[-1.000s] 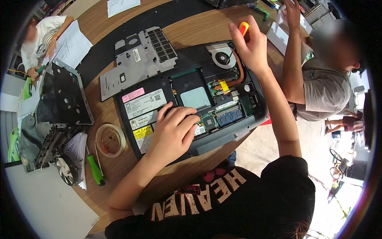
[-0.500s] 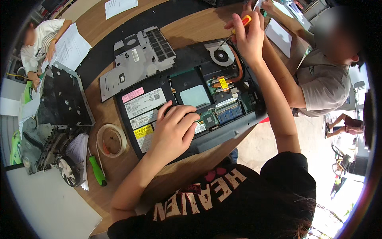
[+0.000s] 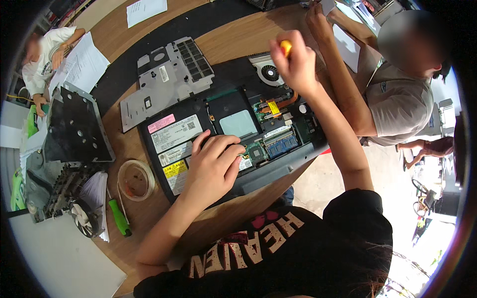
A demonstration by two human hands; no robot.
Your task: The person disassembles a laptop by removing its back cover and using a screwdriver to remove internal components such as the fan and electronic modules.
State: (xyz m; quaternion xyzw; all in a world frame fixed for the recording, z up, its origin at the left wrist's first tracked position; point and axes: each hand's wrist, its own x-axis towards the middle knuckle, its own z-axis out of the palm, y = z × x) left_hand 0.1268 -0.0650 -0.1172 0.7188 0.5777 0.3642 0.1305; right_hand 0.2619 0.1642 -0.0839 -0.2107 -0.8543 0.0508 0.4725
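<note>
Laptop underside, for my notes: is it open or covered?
Open: the laptop shows its fan and blue memory module; a grey panel lies beside it.

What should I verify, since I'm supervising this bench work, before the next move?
1. Left hand on the open laptop: ok.
2. Yellow-handled screwdriver gripped in the right hand: ok.
3. Its tip seated on a screw: cannot tell, hidden.
4. Grey cover off the laptop's internals: ok.
5. Fan housing fully visible: not ok, the right hand hides part.
6. Green screwdriver away from both hands: ok.
</note>
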